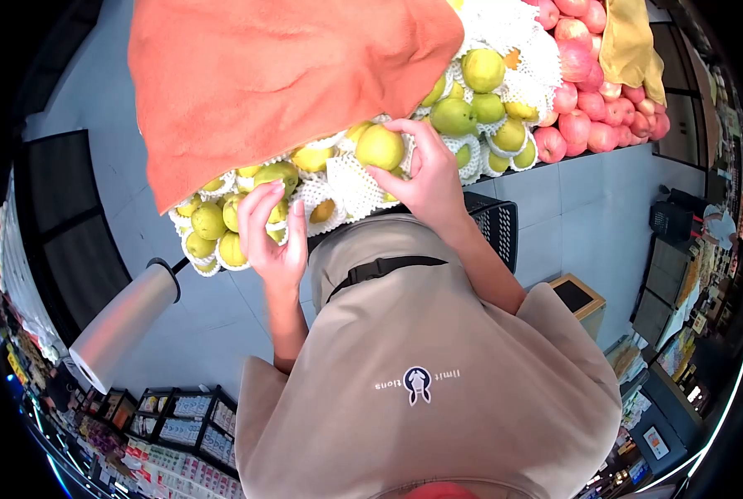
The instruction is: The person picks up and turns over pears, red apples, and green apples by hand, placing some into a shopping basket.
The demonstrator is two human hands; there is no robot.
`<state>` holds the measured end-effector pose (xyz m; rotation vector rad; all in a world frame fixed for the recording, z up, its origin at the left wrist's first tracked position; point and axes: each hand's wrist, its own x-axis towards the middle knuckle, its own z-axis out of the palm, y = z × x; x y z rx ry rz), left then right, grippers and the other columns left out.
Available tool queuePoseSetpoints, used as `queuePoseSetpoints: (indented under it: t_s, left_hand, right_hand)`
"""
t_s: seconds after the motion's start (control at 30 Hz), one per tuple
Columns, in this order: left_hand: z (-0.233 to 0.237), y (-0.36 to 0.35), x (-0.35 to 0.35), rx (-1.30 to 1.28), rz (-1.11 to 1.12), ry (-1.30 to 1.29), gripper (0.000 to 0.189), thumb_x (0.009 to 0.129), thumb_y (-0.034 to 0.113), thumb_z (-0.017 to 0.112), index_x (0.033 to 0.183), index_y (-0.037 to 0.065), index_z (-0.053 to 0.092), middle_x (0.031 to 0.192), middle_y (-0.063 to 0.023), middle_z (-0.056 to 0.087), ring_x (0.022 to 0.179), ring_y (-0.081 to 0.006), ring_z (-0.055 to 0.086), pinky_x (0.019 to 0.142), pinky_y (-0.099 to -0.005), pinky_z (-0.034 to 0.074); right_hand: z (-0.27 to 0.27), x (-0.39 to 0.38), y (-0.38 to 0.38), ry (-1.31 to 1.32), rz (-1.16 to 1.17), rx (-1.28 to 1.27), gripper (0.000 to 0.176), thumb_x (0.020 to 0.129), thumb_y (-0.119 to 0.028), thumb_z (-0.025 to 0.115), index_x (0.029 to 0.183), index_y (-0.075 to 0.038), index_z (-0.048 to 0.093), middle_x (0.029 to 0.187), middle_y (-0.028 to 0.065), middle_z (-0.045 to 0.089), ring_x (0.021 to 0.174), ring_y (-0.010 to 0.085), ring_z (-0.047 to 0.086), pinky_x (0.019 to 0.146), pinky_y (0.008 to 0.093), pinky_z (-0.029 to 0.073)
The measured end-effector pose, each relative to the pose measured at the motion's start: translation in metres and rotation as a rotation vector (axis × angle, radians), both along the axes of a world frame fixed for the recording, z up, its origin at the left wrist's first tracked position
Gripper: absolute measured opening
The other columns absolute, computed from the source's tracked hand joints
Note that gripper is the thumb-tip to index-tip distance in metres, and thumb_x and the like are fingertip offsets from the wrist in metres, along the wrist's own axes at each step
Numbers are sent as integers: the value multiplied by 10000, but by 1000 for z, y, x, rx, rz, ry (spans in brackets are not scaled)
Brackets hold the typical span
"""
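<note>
My right hand (428,179) has its thumb and forefinger round the side of a yellow-green pear (380,148), which sits on white foam nets (355,187) at the front of the fruit display. My left hand (276,241) is raised at the display's front edge, its fingers half bent and apart, with nothing visible between them. Just behind its fingertips is a greener pear (278,176). More pears (208,220) in foam nets lie to its left. An orange cloth (296,75) covers the fruit farther back.
Several pears (453,117) and a heap of red apples (592,104) lie to the right, with a mustard cloth (631,46) over some apples. A black crate (504,229) stands below the display. At left is a plastic bag roll (126,324). Stocked shelves (184,420) stand behind me.
</note>
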<state>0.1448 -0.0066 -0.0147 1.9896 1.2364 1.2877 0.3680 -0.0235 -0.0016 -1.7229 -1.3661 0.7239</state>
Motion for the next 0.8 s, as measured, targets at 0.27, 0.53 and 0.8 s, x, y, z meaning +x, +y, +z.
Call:
queuePoseSetpoints:
  t_s: [0.27,0.53,0.8]
  left_hand:
    - [6,-11,110,-660,-326,-468,572,1001,317,550,1446,-2,388,1409,-153,479,1147,-206,569,970,-345,462]
    - [6,-15,163,-926,-443,-723,622,1015,434,499,1451,4,389,1420,-121,468,1286,-208,483,1076,-357,381]
    - [13,-9,187,-677,-411,-548,623,969,431,596,1384,-3,428,1361,-120,501,1254,-211,503,1050,-364,402]
  right_hand:
    - [13,71,-22,412,160,228,597,624,-49,860,1164,-80,607,1285,81,621,500,27,354,473,171,310]
    - [0,117,-31,230,241,218,704,629,-14,822,1258,-90,518,1254,60,655,573,127,537,526,241,456]
    - [6,134,-11,14,310,318,686,626,-48,839,1262,-114,589,1264,54,613,1000,206,673,756,299,554]
